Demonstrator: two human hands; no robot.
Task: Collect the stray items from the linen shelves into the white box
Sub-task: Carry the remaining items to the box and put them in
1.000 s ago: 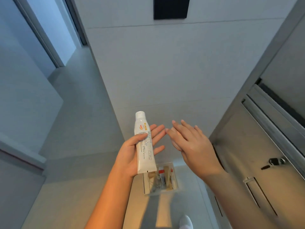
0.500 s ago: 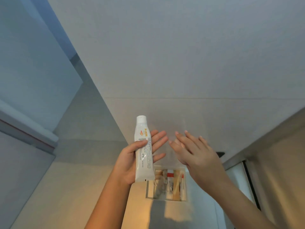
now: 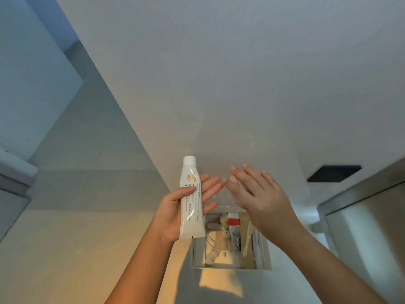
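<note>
One view, from a camera on the person's head, looking steeply down. A white box (image 3: 198,253) stands open on the pale floor (image 3: 76,249), close to a plain wall.

The left hand (image 3: 173,213) is raised above the box's left edge. Its thumb lies across a white tube (image 3: 191,198) and presses it against the palm, with the fingers straight behind it. The tube is upright with its cap on top, and its crimped end hangs over the box's left rim, so it is not yet inside.

The right hand (image 3: 263,200) hovers above the far right part of the box, palm down, fingers straight and a little spread. Whether anything sits under the palm cannot be told.

Several things already lie inside the box: a red-and-white tube (image 3: 234,222), a pale handle (image 3: 248,238) and other pale shapes too blurred to name.

The task looks partly done. The collecting is well started, and the held tube seems next to go in. The linen shelves are out of view, so what remains on them cannot be judged.
</note>
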